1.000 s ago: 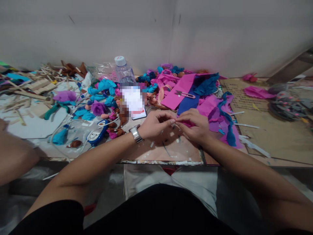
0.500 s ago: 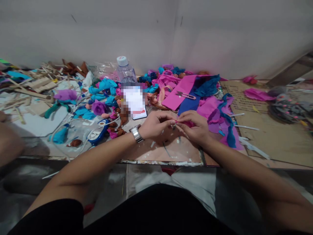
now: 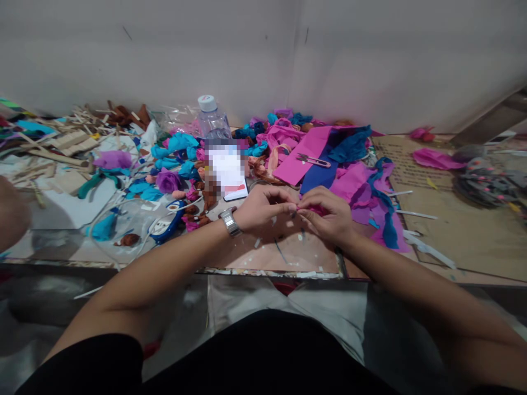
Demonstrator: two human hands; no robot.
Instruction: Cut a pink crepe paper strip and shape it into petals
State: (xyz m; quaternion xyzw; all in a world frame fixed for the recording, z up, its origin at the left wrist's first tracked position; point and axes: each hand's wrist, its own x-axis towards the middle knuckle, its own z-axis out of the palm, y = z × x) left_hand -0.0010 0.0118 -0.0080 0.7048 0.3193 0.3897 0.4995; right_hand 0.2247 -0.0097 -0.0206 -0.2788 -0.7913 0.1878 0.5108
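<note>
at centre frame, the left hand (image 3: 261, 211) and right hand (image 3: 332, 216) pinch a pink piece (image 3: 316, 209) between their fingers (image 3: 283, 209), with unreadably blurred print (image 3: 411, 175) on cardboard (image 3: 465, 230) at right.

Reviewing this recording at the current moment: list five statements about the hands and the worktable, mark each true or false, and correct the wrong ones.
1. The left hand and right hand pinch a small pink piece between their fingers. True.
2. A watch is worn on the right wrist. False: the watch is on the left wrist.
3. The snips lie across a pink sheet and a blue sheet. True.
4. The bottle has no cap. False: a white cap sits on the bottle.
5. The green-handled tool lies right of the phone. False: the green-handled tool lies left of the phone.
</note>
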